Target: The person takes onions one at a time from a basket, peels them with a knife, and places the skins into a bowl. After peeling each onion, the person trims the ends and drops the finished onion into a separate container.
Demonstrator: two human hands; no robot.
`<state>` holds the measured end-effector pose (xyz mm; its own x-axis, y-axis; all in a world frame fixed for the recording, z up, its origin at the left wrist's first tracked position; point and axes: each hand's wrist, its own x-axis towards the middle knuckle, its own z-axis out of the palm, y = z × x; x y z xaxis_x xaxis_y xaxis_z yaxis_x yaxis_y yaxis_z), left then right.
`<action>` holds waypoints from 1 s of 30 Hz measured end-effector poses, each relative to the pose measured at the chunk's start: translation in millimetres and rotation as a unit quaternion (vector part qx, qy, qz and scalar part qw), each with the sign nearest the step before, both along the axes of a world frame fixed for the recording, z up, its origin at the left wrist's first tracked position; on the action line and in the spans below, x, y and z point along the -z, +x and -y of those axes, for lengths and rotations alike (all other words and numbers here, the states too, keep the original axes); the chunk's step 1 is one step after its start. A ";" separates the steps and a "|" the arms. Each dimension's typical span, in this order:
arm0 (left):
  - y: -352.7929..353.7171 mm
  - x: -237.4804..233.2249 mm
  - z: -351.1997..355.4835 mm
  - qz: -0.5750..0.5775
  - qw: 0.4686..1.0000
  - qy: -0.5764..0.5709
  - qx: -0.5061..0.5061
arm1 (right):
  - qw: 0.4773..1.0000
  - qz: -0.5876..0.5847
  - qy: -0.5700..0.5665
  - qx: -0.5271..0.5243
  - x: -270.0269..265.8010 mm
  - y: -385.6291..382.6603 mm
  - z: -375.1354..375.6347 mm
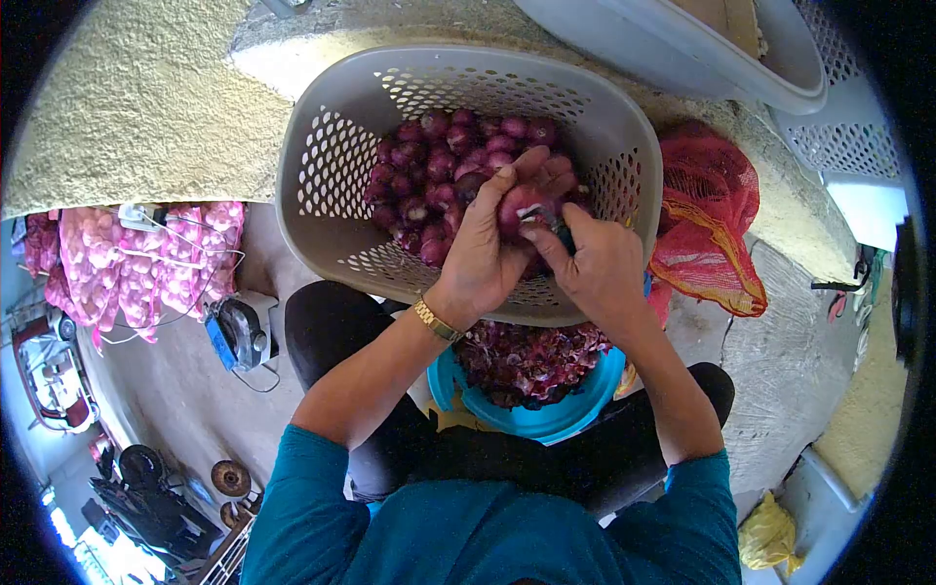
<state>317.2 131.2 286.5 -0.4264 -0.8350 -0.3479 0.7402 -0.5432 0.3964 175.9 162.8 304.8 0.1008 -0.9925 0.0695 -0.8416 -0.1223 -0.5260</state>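
My left hand (483, 253), with a gold watch on its wrist, is closed around a red onion (514, 212) above the basket. My right hand (606, 261) is closed against the onion's right side. It grips what looks like a small knife (564, 232); a dark part and a bright edge show, the rest hidden by fingers. Under both hands, many red onions (429, 171) lie in a grey-brown perforated basket (322, 239). Below the basket, a blue basin (585, 414) between my legs holds a heap of dark red onion skins (526, 366).
A red mesh bag (707, 195) lies right of the basket. Large grey tubs (702, 58) stand at the upper right. Mesh sacks of pale bulbs (146, 258) and a blue-and-black device (239, 331) with a cord are on the left. A yellow bag (770, 534) sits lower right.
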 end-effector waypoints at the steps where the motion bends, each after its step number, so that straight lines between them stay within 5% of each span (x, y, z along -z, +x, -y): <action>1: 0.0 0.6 1.6 -0.010 1.000 -0.008 0.011 | 1.000 -0.001 -0.001 0.000 -2.3 -1.4 0.6; 30: 0.1 0.3 2.1 -0.015 0.997 0.000 0.070 | 0.996 -0.050 -0.062 0.031 -12.9 -9.2 -2.3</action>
<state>317.3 129.1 286.3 -0.5495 -0.7658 -0.3340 0.6678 -0.6428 0.3752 166.7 165.0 317.7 0.0527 -0.9815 0.1841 -0.8967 -0.1276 -0.4239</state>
